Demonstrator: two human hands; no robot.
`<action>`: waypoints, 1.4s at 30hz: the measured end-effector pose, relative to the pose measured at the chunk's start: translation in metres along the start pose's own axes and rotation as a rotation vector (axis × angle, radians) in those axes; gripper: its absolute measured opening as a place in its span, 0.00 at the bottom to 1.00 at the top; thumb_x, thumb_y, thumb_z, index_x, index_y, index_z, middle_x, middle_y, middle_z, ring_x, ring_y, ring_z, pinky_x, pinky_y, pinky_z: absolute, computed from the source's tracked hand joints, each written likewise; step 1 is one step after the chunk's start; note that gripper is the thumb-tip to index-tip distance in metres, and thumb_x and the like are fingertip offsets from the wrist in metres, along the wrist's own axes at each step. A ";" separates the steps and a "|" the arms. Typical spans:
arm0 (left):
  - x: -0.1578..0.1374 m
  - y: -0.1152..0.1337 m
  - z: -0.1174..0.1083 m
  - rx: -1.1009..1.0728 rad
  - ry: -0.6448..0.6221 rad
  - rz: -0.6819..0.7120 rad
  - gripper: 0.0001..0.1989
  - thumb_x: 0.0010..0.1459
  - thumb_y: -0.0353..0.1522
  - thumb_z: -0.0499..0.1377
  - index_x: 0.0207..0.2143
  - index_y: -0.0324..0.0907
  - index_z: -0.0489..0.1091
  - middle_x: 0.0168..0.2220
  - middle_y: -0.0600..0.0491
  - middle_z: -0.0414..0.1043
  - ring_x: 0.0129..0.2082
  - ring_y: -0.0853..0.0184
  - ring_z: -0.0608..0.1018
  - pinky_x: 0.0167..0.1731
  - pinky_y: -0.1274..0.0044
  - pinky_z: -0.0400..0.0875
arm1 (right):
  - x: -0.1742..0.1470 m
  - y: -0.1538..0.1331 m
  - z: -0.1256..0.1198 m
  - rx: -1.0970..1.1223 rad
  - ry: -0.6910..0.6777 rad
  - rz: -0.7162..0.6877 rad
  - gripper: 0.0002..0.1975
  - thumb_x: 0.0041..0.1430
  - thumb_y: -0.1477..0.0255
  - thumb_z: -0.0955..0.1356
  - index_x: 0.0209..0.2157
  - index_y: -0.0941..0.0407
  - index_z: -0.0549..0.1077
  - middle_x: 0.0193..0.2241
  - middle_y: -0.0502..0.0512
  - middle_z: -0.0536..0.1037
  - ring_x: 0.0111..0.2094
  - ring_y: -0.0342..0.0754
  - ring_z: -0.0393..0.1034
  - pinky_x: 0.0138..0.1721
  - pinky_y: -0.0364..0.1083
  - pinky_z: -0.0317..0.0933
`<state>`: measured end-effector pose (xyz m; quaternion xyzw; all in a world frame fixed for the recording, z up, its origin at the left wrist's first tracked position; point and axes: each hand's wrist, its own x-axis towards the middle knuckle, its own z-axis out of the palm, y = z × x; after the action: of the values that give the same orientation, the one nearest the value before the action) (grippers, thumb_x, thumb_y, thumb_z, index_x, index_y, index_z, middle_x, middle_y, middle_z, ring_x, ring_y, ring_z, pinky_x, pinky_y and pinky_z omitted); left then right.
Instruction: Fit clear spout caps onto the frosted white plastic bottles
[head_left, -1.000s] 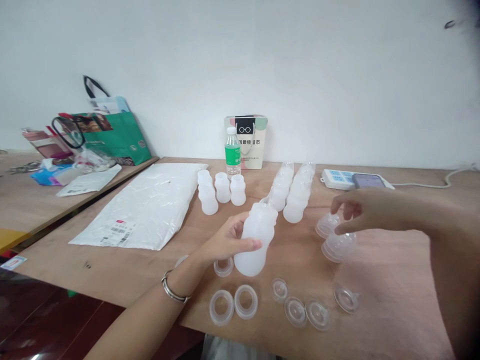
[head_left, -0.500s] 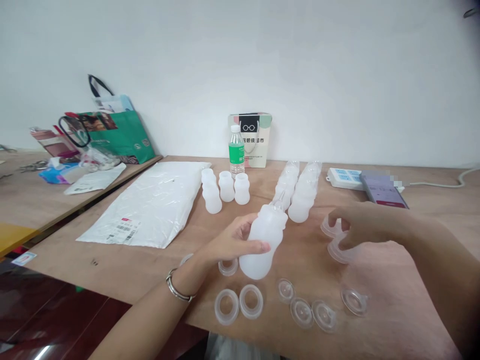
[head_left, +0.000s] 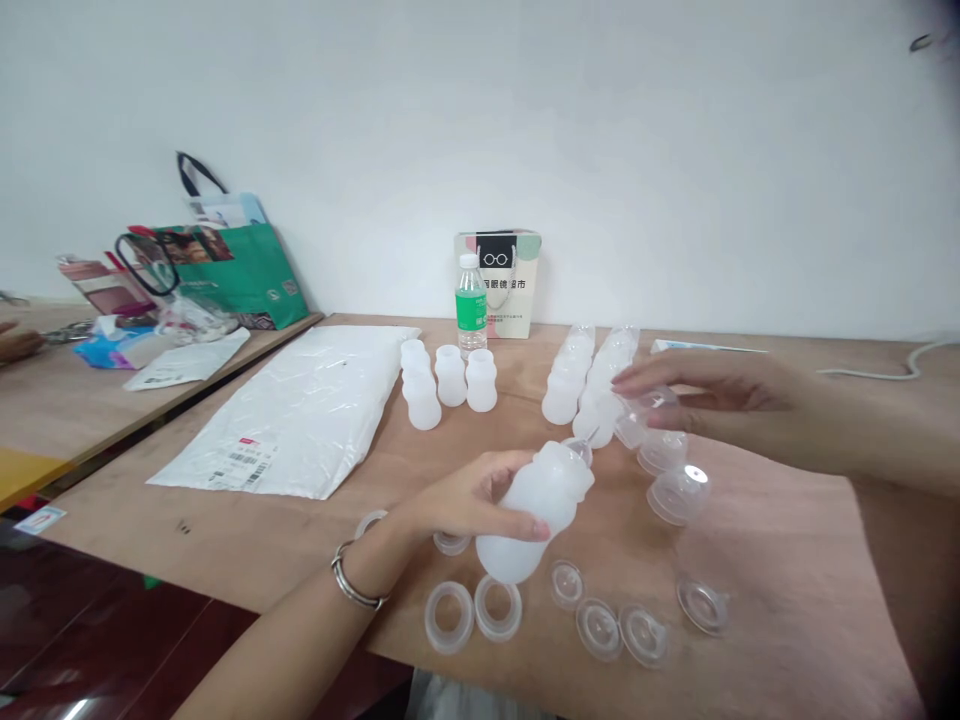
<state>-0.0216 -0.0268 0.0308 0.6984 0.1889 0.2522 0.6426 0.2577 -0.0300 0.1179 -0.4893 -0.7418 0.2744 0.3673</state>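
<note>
My left hand (head_left: pixel 487 500) is wrapped round a white frosted baby bottle (head_left: pixel 525 525), tilted to the right with a clear pointed nipple (head_left: pixel 589 440) at its top. My right hand (head_left: pixel 675 395) pinches a clear domed cap (head_left: pixel 634 425) just right of the nipple, apart from it. Below that hand lie more clear domed caps (head_left: pixel 679 497). Frosted rings (head_left: pixel 450 618) rest near the front edge, partly under my left forearm. Several clear discs (head_left: pixel 600 628) with raised centres are to their right.
White bottles (head_left: pixel 481 382) stand at the back, and capped bottles (head_left: pixel 562 385) stand right of them. Behind are a water bottle (head_left: pixel 471 310) and a paper bag (head_left: pixel 514 285). A white mailer (head_left: pixel 292 410) lies left. Another person's hand (head_left: pixel 19 342) shows at the left edge.
My right hand has lifted a clear domed cap and moved left and up toward the bottle. The held bottle now leans further right and sits slightly lower.
</note>
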 end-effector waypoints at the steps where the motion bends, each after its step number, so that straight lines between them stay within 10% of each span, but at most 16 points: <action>1: 0.000 0.000 0.000 -0.001 -0.006 0.001 0.21 0.47 0.37 0.66 0.45 0.41 0.70 0.38 0.51 0.72 0.35 0.69 0.73 0.36 0.78 0.68 | 0.002 -0.007 0.007 -0.005 -0.080 -0.051 0.12 0.50 0.62 0.72 0.38 0.46 0.78 0.43 0.54 0.77 0.43 0.51 0.71 0.40 0.49 0.67; 13: 0.000 -0.001 -0.001 -0.048 0.004 -0.008 0.23 0.48 0.40 0.66 0.46 0.41 0.69 0.36 0.50 0.72 0.32 0.70 0.72 0.30 0.80 0.68 | -0.002 -0.024 0.043 0.203 -0.300 -0.054 0.16 0.53 0.63 0.71 0.45 0.46 0.75 0.45 0.51 0.77 0.47 0.53 0.72 0.48 0.52 0.69; 28: 0.000 -0.008 0.000 -0.139 0.061 0.059 0.23 0.47 0.42 0.66 0.43 0.39 0.69 0.32 0.52 0.73 0.30 0.70 0.73 0.33 0.78 0.67 | -0.001 -0.034 0.058 0.106 -0.226 -0.146 0.11 0.56 0.68 0.68 0.41 0.45 0.76 0.41 0.48 0.79 0.43 0.50 0.73 0.42 0.50 0.70; 34: 0.007 -0.012 -0.003 0.026 0.191 0.053 0.25 0.50 0.43 0.64 0.47 0.39 0.67 0.43 0.48 0.72 0.38 0.66 0.73 0.39 0.74 0.67 | 0.002 -0.024 0.065 0.188 -0.268 -0.065 0.23 0.55 0.65 0.69 0.54 0.42 0.68 0.49 0.49 0.75 0.49 0.50 0.70 0.52 0.54 0.66; 42: 0.010 -0.017 -0.012 0.554 0.619 0.328 0.24 0.60 0.39 0.55 0.58 0.48 0.54 0.60 0.46 0.53 0.59 0.59 0.61 0.54 0.67 0.61 | 0.015 -0.002 0.081 -0.329 0.202 -0.326 0.19 0.58 0.69 0.66 0.52 0.49 0.67 0.45 0.56 0.74 0.45 0.54 0.70 0.45 0.55 0.67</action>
<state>-0.0192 -0.0097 0.0159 0.7566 0.3193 0.4879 0.2960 0.1872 -0.0204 0.0767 -0.4413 -0.8053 0.0367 0.3943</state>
